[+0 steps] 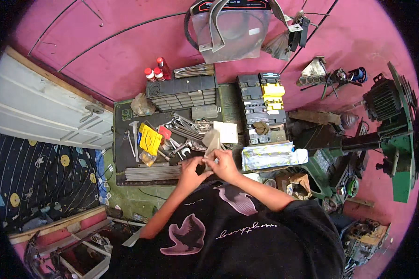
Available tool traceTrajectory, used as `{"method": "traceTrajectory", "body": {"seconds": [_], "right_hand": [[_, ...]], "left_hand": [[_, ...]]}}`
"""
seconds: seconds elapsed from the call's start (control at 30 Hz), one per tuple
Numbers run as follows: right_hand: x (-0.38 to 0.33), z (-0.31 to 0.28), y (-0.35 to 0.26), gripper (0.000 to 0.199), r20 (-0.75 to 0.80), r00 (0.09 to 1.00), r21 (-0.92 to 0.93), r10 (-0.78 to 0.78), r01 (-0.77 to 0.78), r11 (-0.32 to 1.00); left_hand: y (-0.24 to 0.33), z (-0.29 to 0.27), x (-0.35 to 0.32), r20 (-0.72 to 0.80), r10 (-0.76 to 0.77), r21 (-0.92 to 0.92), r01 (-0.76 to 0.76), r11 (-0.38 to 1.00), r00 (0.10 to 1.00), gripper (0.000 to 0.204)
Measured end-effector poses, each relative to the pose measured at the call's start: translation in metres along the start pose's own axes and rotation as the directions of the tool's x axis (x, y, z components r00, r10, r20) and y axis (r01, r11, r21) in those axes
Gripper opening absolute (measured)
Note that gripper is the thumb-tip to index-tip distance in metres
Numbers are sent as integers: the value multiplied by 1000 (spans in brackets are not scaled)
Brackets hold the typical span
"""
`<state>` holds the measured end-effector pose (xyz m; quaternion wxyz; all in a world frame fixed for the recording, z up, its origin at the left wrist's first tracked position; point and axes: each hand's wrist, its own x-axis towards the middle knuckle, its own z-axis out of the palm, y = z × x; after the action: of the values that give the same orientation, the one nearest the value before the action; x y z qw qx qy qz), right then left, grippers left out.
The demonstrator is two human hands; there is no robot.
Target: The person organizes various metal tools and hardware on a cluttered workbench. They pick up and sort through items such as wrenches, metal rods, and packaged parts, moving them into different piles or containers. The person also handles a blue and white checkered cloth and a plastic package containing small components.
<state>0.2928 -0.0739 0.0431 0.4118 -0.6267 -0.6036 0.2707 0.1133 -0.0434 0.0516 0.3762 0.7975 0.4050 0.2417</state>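
The left hand (191, 169) and the right hand (225, 165) meet over the front edge of the tabletop (125, 109), both closed on a pale folded sheet (211, 141) that stands up between their fingers. Just behind it lie a heap of spanners (187, 128) and a white square card (226, 132). A yellow packet (150, 139) sits to the left, above a bundle of metal rods (152, 173).

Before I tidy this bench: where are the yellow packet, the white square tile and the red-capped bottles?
yellow packet (150, 139), head view, middle of its face.
white square tile (226, 132), head view, its centre.
red-capped bottles (154, 73), head view, a middle cap.
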Motion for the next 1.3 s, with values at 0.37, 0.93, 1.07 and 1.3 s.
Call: {"method": "traceTrajectory", "body": {"seconds": [0.37,0.93,1.07,1.3], "right_hand": [[-23,14,11,21,406,896,406,181,-354,843],[3,61,-45,19,97,952,-347,291,-242,906],[-3,95,-55,25,73,996,-375,47,-16,927],[13,103,-83,26,75,996,-491,-48,79,867]], "left_hand": [[5,-7,-37,7,-366,-143,363,921,931,19],[-35,-77,-51,21,-126,214,119,970,992,15],[-65,-103,-54,-72,-229,208,239,949,971,19],[-59,-137,-44,-358,63,365,78,928,932,24]]}}
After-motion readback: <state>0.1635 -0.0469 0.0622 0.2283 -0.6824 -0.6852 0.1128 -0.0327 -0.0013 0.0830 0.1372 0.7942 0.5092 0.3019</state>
